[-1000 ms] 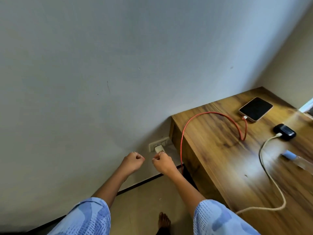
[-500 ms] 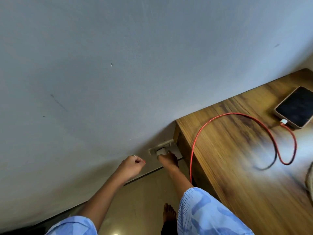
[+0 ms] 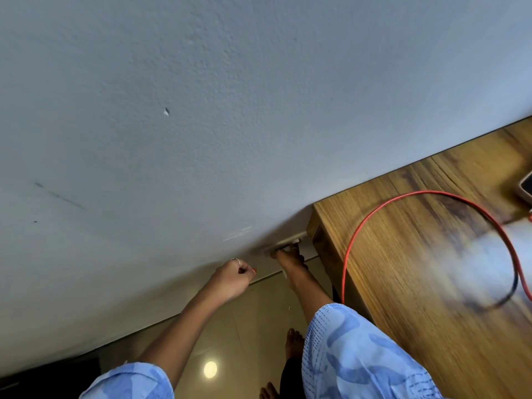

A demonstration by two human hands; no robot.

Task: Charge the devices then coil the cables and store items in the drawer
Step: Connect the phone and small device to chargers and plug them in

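Red cable (image 3: 374, 223) is lying in a wide arc on the wooden tabletop (image 3: 408, 283), one end dropping over the tabletop's left edge toward the floor (image 3: 259, 306), the other running off toward the phone (image 3: 526, 185) at the right frame edge. I'm seeing only a dark corner of that phone; the cable-to-phone junction is blurring out, so I can't confirm the connector is seated.

Right hand (image 3: 289, 259) is reaching down to the wall socket (image 3: 283, 245) low on the grey wall (image 3: 201, 110), just beside the tabletop's end panel. Fingers are sitting at the socket plate, over something pale there, likely the charger plug. I can't tell whether they're curling round it or just pressing, the hand is hiding the contact.

Left hand (image 3: 234, 276) is hanging just left of the socket, near the wall but apart from it, fingers curling into a loose fist and holding nothing. A ring is showing on one finger.

Both blue patterned sleeves (image 3: 354, 355) are filling the bottom of the head view. Bare feet are showing on the glossy floor between them, with a light reflecting off the tile.
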